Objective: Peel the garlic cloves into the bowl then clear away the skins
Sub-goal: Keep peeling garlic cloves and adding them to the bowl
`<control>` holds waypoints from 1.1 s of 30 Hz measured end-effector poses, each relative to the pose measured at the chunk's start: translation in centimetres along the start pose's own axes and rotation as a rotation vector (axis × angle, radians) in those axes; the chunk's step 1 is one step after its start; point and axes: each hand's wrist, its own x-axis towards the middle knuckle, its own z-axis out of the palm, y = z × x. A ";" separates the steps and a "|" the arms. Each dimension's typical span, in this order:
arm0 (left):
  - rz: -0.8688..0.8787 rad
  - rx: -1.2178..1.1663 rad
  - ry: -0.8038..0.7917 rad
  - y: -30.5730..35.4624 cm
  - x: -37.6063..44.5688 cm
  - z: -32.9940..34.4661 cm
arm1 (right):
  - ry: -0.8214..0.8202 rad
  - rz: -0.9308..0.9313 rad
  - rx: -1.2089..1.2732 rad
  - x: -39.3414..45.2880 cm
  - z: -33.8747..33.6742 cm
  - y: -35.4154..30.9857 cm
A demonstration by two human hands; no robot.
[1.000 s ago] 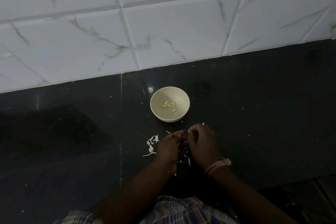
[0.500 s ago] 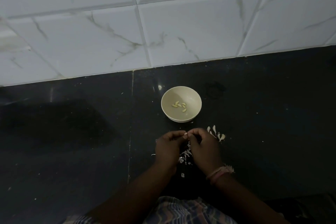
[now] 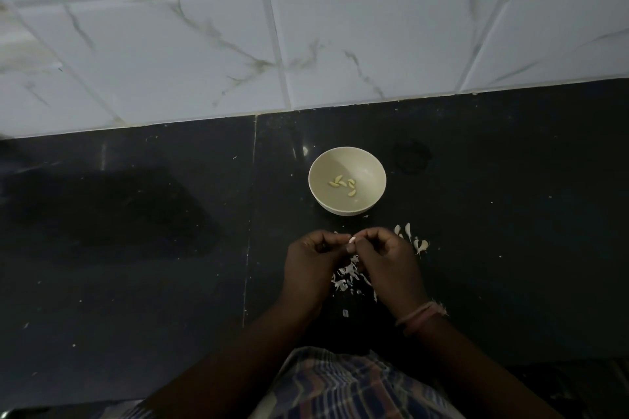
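no legible text, dim view

A dark, glossy stone counter fills the lower view, with a thin pale seam running front to back. Behind it rises a wall of white marble-veined tiles. At the bottom edge shows checked cloth, and a pink thread band circles one wrist.

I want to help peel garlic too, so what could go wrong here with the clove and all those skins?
The clove is pinched between both hands' fingertips, short of the bowl; if it slips, it may land among the skins beneath. Those skins look light and scattered on the dark counter, so clearing them could miss bits. More cloves lie loose by the right hand and might get swept away too.
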 end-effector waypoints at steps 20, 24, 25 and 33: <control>0.193 0.139 -0.042 1.4 -1.6 -0.9 | -0.036 -0.088 -0.070 -0.7 0.2 -0.4; 0.175 0.080 -0.048 1.2 -1.4 -1.0 | -0.037 -0.061 -0.039 -0.6 0.3 -1.3; 0.158 0.046 -0.052 1.1 -1.3 -1.1 | -0.044 -0.055 -0.021 -0.6 0.3 -1.6; 0.041 -0.254 -0.114 -1.0 -0.1 -0.4 | -0.049 0.054 0.124 -0.5 0.3 -1.2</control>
